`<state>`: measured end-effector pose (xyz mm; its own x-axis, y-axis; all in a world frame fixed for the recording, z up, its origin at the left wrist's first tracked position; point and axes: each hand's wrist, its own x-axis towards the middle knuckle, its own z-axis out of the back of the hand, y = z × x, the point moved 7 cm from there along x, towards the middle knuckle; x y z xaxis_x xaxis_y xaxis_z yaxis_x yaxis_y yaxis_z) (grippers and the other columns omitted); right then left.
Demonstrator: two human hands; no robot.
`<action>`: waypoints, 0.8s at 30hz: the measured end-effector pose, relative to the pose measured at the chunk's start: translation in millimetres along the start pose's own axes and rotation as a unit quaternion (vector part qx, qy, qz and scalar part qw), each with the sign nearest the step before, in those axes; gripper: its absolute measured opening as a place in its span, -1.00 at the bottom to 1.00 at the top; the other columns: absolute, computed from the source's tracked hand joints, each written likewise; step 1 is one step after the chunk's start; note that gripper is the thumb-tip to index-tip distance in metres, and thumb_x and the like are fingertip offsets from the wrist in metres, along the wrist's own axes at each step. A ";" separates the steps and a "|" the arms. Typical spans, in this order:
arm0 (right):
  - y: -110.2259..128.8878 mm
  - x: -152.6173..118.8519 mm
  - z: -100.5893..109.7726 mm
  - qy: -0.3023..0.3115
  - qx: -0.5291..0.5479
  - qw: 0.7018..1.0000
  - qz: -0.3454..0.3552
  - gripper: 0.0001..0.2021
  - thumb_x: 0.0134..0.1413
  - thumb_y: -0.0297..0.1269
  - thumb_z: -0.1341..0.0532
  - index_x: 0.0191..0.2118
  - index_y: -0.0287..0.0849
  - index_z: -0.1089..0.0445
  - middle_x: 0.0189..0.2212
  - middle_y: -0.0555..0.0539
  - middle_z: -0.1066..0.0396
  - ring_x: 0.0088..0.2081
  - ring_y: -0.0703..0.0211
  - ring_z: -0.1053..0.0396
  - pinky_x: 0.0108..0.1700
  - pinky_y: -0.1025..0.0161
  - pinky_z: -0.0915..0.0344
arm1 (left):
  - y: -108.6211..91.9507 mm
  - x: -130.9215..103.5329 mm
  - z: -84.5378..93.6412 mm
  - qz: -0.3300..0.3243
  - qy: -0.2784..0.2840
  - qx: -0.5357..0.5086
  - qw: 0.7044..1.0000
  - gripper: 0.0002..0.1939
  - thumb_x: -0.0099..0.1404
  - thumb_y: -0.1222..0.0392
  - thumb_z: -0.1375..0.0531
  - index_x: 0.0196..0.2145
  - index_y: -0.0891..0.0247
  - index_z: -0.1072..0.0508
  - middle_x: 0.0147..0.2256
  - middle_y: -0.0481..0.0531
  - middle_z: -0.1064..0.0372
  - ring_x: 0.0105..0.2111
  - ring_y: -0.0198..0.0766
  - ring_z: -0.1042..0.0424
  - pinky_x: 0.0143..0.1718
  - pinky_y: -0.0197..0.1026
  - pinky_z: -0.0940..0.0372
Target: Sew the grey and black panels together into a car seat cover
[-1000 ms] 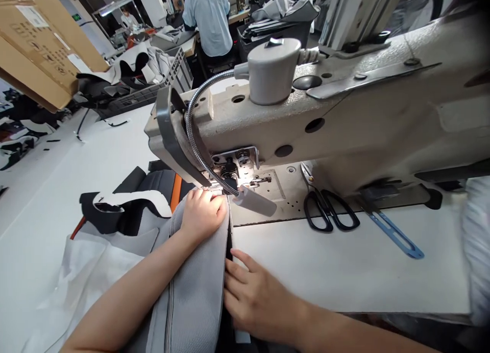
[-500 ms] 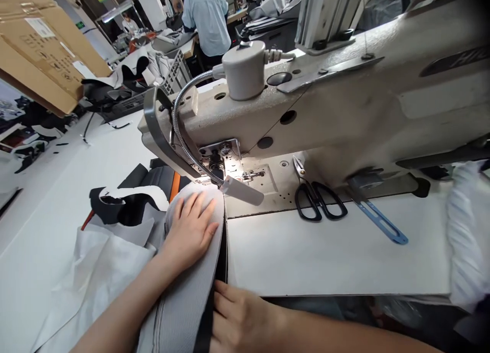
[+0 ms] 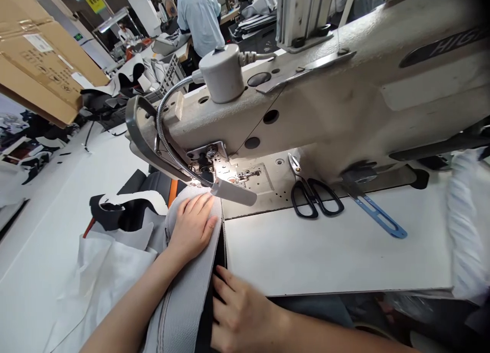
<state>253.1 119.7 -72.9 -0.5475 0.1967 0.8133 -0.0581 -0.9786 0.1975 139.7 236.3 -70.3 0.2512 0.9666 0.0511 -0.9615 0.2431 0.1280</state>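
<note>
A grey ribbed fabric piece [image 3: 187, 286] with a black layer [image 3: 209, 304] along its right edge lies at the needle area of a sewing machine [image 3: 314, 97]. My left hand [image 3: 194, 225] rests flat on its top near the needle, fingers stretched out and close together. Lower down, my right hand [image 3: 241, 309] has its fingers curled around the black edge and grips it; the fingertips are partly hidden. A small lamp head [image 3: 234, 191] on a bendy metal neck lights the stitching spot and covers part of it.
Black-handled scissors [image 3: 314, 195] and a blue slotted tool [image 3: 381, 217] lie right of the needle. White cloth [image 3: 103, 271] and dark cut pieces [image 3: 132, 210] lie at left. A cardboard box [image 3: 46, 56] stands at far left. Beyond the machine is a person in light blue [image 3: 199, 18].
The view has shifted slightly, so the machine sits further left. My right hand is a little higher along the fabric's black edge. My left hand's fingers have drawn closer together.
</note>
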 end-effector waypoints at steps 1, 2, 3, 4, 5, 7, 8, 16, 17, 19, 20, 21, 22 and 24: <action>-1.8 0.0 1.3 -0.005 0.001 1.000 -0.008 -0.88 -0.02 -0.35 -0.13 -0.47 -0.17 -0.39 -0.43 -0.12 -0.41 -0.29 -0.03 -0.40 -0.03 -0.10 -0.29 | -0.2 0.1 -0.3 0.000 -0.002 0.001 1.000 -0.56 0.42 0.12 0.13 0.13 0.37 -0.26 0.09 0.25 -0.26 0.12 -0.04 -0.16 0.16 0.04 0.03; -2.9 -0.5 1.3 -0.006 0.001 1.000 -0.014 -0.89 -0.01 -0.35 -0.13 -0.46 -0.18 -0.39 -0.42 -0.13 -0.41 -0.28 -0.03 -0.40 -0.02 -0.11 -0.28 | -0.5 0.0 -0.4 -0.001 -0.004 0.003 1.000 -0.57 0.42 0.13 0.12 0.12 0.36 -0.27 0.09 0.25 -0.27 0.11 -0.04 -0.16 0.15 0.04 0.03; -3.3 -1.5 0.1 -0.007 0.002 1.000 -0.018 -0.89 -0.02 -0.36 -0.12 -0.46 -0.18 -0.39 -0.42 -0.13 -0.41 -0.26 -0.04 -0.40 0.00 -0.12 -0.27 | -0.6 -0.2 -0.5 -0.002 -0.005 0.004 1.000 -0.57 0.42 0.14 0.11 0.11 0.36 -0.29 0.08 0.24 -0.28 0.11 -0.03 -0.17 0.15 0.05 0.03; -3.2 -2.9 -2.1 -0.006 0.001 1.000 -0.021 -0.89 -0.03 -0.37 -0.12 -0.45 -0.18 -0.39 -0.42 -0.13 -0.40 -0.24 -0.06 -0.40 0.01 -0.14 -0.26 | -0.7 -0.5 -0.4 -0.004 -0.006 0.005 1.000 -0.58 0.42 0.14 0.11 0.11 0.35 -0.30 0.08 0.24 -0.28 0.11 -0.03 -0.17 0.15 0.05 0.02; -2.7 -4.6 -4.6 -0.008 0.000 1.000 -0.023 -0.89 -0.03 -0.37 -0.12 -0.46 -0.19 -0.39 -0.42 -0.13 -0.40 -0.22 -0.08 -0.40 0.02 -0.14 -0.25 | -0.6 -0.9 -0.5 -0.005 -0.006 0.004 1.000 -0.58 0.42 0.14 0.10 0.10 0.34 -0.30 0.07 0.24 -0.28 0.11 -0.03 -0.17 0.15 0.05 0.02; -1.1 -8.1 -9.9 -0.010 -0.002 1.000 -0.023 -0.90 -0.04 -0.36 -0.13 -0.47 -0.19 -0.38 -0.44 -0.13 -0.39 -0.20 -0.11 -0.40 0.04 -0.16 -0.24 | -0.2 -1.5 -1.0 -0.008 -0.006 0.002 1.000 -0.59 0.41 0.13 0.09 0.10 0.32 -0.31 0.08 0.23 -0.28 0.11 -0.03 -0.17 0.15 0.05 0.03; -0.2 -9.6 -11.9 -0.010 -0.001 1.000 -0.022 -0.89 -0.04 -0.36 -0.13 -0.48 -0.19 -0.38 -0.45 -0.13 -0.39 -0.20 -0.11 -0.40 0.05 -0.16 -0.23 | 0.1 -1.7 -1.4 -0.009 -0.006 0.001 1.000 -0.59 0.41 0.13 0.09 0.10 0.32 -0.30 0.08 0.22 -0.28 0.11 -0.03 -0.17 0.15 0.04 0.03; -35.6 -4.5 39.6 0.107 0.005 0.994 -0.034 -0.89 0.17 -0.29 -0.16 -0.26 -0.16 -0.42 -0.22 -0.03 -0.48 -0.06 0.13 -0.38 0.10 0.12 -0.27 | 0.6 -4.9 1.3 -0.017 -0.041 -0.005 0.999 -0.57 0.39 0.15 0.09 0.12 0.35 -0.29 0.12 0.21 -0.25 0.14 -0.03 -0.15 0.15 0.04 0.03; -48.3 1.4 62.3 0.095 -0.017 0.994 -0.043 -0.84 0.19 -0.28 -0.14 -0.18 -0.17 -0.41 -0.16 -0.06 -0.48 -0.05 0.16 -0.38 0.06 0.17 -0.30 | 1.8 -6.7 1.4 -0.020 -0.052 -0.007 0.998 -0.57 0.38 0.15 0.08 0.12 0.34 -0.30 0.12 0.20 -0.26 0.13 -0.04 -0.16 0.13 0.03 0.01; -75.7 18.8 117.0 0.048 -0.075 0.995 -0.054 -0.78 0.21 -0.32 -0.10 -0.07 -0.23 -0.38 -0.12 -0.13 -0.47 -0.08 0.20 -0.40 -0.02 0.24 -0.35 | 6.4 -9.5 -1.8 -0.025 -0.082 -0.007 0.996 -0.56 0.36 0.12 0.05 0.10 0.31 -0.33 0.10 0.16 -0.29 0.09 -0.04 -0.21 0.10 0.03 -0.03; -89.9 29.8 147.0 0.014 -0.112 0.992 -0.059 -0.75 0.21 -0.38 -0.08 -0.03 -0.24 -0.37 -0.12 -0.16 -0.47 -0.08 0.21 -0.41 -0.06 0.26 -0.36 | 9.2 -9.8 -5.3 -0.029 -0.099 -0.009 0.995 -0.56 0.35 0.08 0.04 0.08 0.29 -0.36 0.09 0.15 -0.31 0.07 -0.03 -0.24 0.09 0.03 -0.04; -103.7 41.5 177.2 -0.022 -0.155 0.986 -0.061 -0.71 0.20 -0.42 -0.05 0.01 -0.24 -0.35 -0.12 -0.17 -0.47 -0.07 0.19 -0.41 -0.08 0.26 -0.36 | 12.7 -9.2 -9.6 -0.029 -0.115 -0.012 0.993 -0.55 0.33 0.05 0.03 0.06 0.27 -0.38 0.08 0.14 -0.32 0.06 -0.02 -0.26 0.09 0.05 -0.04; -118.0 53.2 206.7 -0.061 -0.206 0.974 -0.069 -0.67 0.20 -0.44 -0.03 0.04 -0.20 -0.34 -0.12 -0.16 -0.47 -0.08 0.17 -0.41 -0.07 0.24 -0.36 | 16.1 -7.8 -14.4 -0.027 -0.127 -0.016 0.991 -0.55 0.32 0.03 0.03 0.05 0.25 -0.39 0.08 0.13 -0.33 0.06 -0.01 -0.27 0.09 0.06 -0.04; -151.2 73.3 258.1 -0.124 -0.315 0.932 -0.130 -0.64 0.24 -0.40 0.02 0.08 -0.13 -0.34 -0.15 -0.14 -0.45 -0.09 0.12 -0.39 -0.04 0.17 -0.33 | 21.3 -4.6 -23.0 -0.024 -0.138 -0.024 0.990 -0.53 0.30 0.00 0.04 0.04 0.22 -0.41 0.08 0.12 -0.34 0.05 0.00 -0.28 0.09 0.08 -0.05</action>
<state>437.2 297.8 98.1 -0.2410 0.3647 0.8994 -0.6832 -0.7219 0.1097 115.5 238.8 -90.5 0.3107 0.8966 0.3156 -0.9504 0.2975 0.0905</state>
